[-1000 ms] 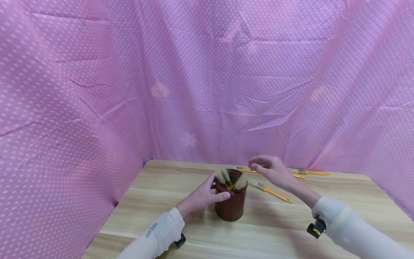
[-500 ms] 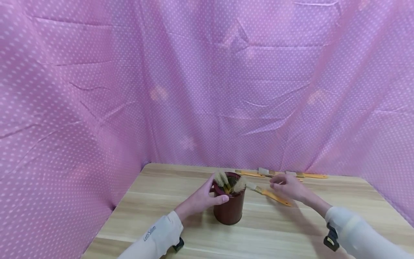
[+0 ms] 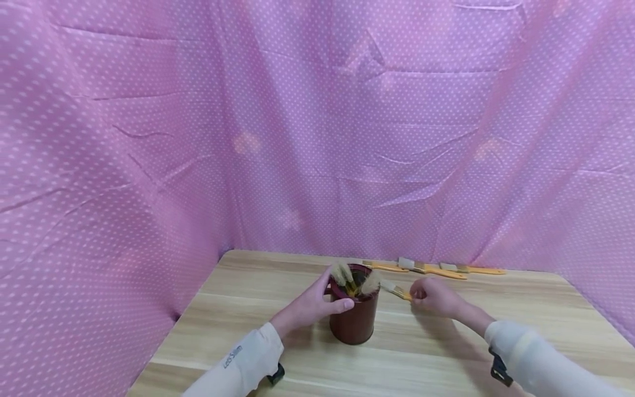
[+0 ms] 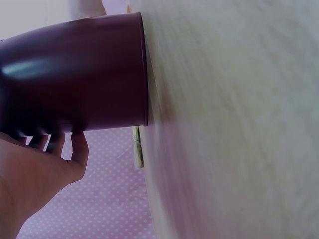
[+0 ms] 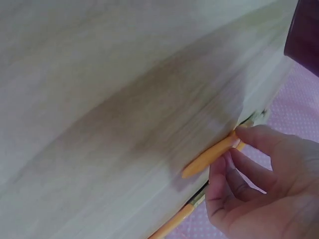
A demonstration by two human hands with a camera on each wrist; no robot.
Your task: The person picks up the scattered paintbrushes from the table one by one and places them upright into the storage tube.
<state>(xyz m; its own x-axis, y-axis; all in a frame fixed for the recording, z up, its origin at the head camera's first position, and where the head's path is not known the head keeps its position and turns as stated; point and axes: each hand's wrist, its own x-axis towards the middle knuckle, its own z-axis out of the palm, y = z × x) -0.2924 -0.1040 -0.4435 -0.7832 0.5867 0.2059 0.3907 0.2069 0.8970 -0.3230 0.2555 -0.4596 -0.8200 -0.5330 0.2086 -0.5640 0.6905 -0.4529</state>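
Dark red, glossy cylindrical can [image 3: 353,320] stands upright on the pale wood-grain table [image 3: 223,320], mid-scene. Left hand [image 3: 310,303] grips it near the rim from the left: thumb on the near side, other fingers curled round the far side, clamped on the wall. Inside the can: brushes with pale, splayed bristles [image 3: 370,282] poking up past the rim, one tuft leaning left, one right. How many, can't tell.

Right hand [image 3: 439,298] is to the right of the can, thumb and fingers pinched together on the orange handle [image 5: 209,158] of a flat paintbrush [image 3: 399,291] with pale bristles and metal ferrule. Bristle end points left, just beside the can; handle end runs right and near. Can't tell if the brush is fully down on the wood or slightly up.

Three more orange-handled flat brushes [image 3: 431,269] lie along the far edge, right of the can, bristles left, handles right; middle one angles nearer at its handle end. Pink cloth with white dots [image 3: 297,165] hangs behind and both sides. White sleeves [image 3: 541,353], black camera at each wrist.
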